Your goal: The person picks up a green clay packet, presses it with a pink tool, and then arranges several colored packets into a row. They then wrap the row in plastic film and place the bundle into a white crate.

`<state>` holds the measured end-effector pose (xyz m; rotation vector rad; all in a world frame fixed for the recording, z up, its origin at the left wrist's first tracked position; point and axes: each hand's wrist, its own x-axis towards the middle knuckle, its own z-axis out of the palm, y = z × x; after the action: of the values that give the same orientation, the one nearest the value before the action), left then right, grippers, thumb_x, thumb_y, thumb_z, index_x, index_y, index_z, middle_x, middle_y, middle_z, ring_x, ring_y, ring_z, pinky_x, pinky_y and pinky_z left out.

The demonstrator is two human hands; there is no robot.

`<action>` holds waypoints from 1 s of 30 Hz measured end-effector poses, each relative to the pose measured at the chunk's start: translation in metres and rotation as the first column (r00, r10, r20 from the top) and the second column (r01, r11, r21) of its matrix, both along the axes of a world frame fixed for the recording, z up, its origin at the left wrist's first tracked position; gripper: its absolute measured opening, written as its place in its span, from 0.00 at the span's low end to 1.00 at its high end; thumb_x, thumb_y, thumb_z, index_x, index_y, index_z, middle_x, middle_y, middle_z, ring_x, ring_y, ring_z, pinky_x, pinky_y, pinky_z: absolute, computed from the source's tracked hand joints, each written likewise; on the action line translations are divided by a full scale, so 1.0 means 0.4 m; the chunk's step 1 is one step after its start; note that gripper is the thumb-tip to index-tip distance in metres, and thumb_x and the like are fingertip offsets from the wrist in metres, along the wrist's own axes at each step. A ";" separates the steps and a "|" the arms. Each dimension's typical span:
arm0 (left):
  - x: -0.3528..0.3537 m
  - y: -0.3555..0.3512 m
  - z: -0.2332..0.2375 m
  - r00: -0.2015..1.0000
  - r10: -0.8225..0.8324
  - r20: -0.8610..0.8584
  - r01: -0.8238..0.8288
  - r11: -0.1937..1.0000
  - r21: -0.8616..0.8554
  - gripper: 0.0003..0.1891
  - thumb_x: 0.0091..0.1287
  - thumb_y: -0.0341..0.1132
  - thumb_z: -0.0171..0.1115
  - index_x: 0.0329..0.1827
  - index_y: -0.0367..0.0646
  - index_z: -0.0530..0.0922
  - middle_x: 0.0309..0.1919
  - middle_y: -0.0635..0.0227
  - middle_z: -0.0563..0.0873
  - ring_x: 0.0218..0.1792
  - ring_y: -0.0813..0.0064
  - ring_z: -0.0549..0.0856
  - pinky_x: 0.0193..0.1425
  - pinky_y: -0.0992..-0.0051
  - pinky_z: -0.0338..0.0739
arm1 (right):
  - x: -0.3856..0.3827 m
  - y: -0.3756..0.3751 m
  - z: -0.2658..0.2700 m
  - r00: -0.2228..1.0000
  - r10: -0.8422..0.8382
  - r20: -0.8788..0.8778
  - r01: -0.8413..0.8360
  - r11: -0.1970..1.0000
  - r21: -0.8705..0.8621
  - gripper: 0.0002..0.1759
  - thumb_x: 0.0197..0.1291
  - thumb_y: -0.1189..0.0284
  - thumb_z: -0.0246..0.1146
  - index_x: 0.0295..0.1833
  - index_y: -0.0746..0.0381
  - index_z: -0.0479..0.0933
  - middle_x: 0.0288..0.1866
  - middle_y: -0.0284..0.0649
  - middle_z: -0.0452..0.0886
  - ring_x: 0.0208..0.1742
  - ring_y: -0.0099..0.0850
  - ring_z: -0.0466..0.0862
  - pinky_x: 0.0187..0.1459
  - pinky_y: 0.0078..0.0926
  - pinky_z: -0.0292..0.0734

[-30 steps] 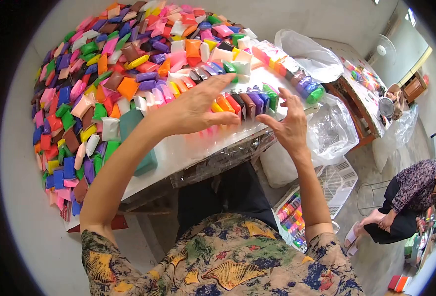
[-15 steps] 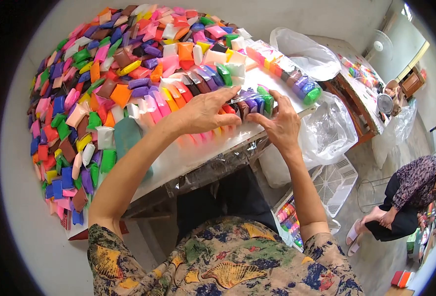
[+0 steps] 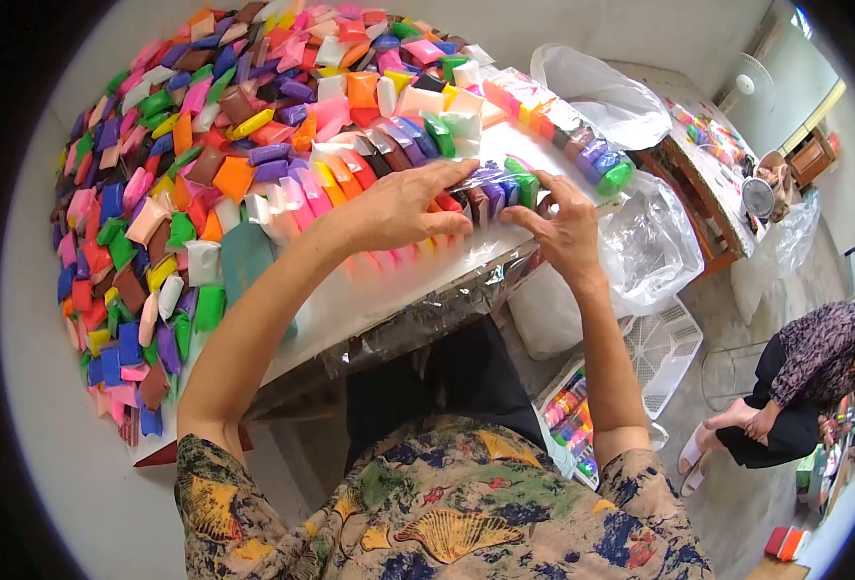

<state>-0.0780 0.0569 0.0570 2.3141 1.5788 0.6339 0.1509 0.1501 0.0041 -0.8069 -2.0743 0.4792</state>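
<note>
Along the front edge of the white table (image 3: pixel 321 338) lies a row of small coloured packets (image 3: pixel 490 200) under clear film. My left hand (image 3: pixel 408 208) holds the row from the left, thumb and fingers bent around it near the red and dark packets. My right hand (image 3: pixel 565 227) grips its right end, thumb in front and fingers behind, beside the green packet. Just behind is another row of packets (image 3: pixel 379 150), running from white and pink through to green. A finished-looking clear-wrapped roll of packets (image 3: pixel 553 126) lies at the table's right side.
A large heap of loose coloured packets (image 3: pixel 195 145) covers the back and left. Clear plastic bags (image 3: pixel 645 242) hang at the right edge. Below are a white crate (image 3: pixel 662 358) and a box of wrapped rolls (image 3: pixel 571 425). A seated person (image 3: pixel 814 367) is at far right.
My right hand has shifted slightly right and down, still at the end of the row. My left hand stays nearly in place, and the view has moved slightly.
</note>
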 end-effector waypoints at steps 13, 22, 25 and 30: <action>-0.002 -0.001 -0.001 0.998 0.010 0.056 -0.009 1.000 -0.016 0.40 0.65 0.42 0.68 0.78 0.39 0.61 0.71 0.53 0.73 0.55 0.67 0.83 0.67 0.69 0.72 | 0.027 0.024 0.013 0.979 0.177 -0.098 -0.191 0.970 -0.148 0.28 0.55 0.68 0.73 0.62 0.63 0.79 0.41 0.43 0.83 0.30 0.27 0.80 0.35 0.27 0.76; 0.001 -0.004 0.015 0.992 0.028 0.123 -0.011 0.991 -0.132 0.41 0.64 0.49 0.65 0.76 0.37 0.62 0.72 0.48 0.70 0.70 0.56 0.73 0.74 0.67 0.65 | -0.008 0.026 -0.013 0.986 0.029 -0.162 -0.046 0.994 -0.104 0.16 0.53 0.71 0.73 0.45 0.68 0.85 0.34 0.44 0.85 0.24 0.28 0.80 0.30 0.28 0.75; -0.002 -0.002 0.010 0.991 0.018 0.133 -0.002 0.993 -0.120 0.41 0.65 0.49 0.65 0.76 0.37 0.62 0.72 0.48 0.70 0.70 0.56 0.73 0.74 0.66 0.65 | -0.012 0.013 -0.007 0.990 -0.033 -0.140 0.012 0.989 -0.145 0.13 0.53 0.70 0.73 0.42 0.67 0.85 0.32 0.44 0.85 0.24 0.29 0.80 0.30 0.29 0.75; -0.007 0.001 -0.003 0.998 0.003 0.068 -0.002 1.000 -0.024 0.39 0.65 0.41 0.68 0.77 0.40 0.62 0.71 0.55 0.73 0.58 0.68 0.81 0.68 0.69 0.71 | -0.003 0.022 -0.014 0.992 0.020 -0.126 -0.032 0.995 -0.096 0.18 0.54 0.65 0.74 0.46 0.65 0.85 0.34 0.44 0.84 0.26 0.32 0.81 0.34 0.32 0.76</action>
<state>-0.0806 0.0574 0.0559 2.2495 1.5507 0.6835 0.1498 0.1591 -0.0015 -0.7873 -1.9604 0.6336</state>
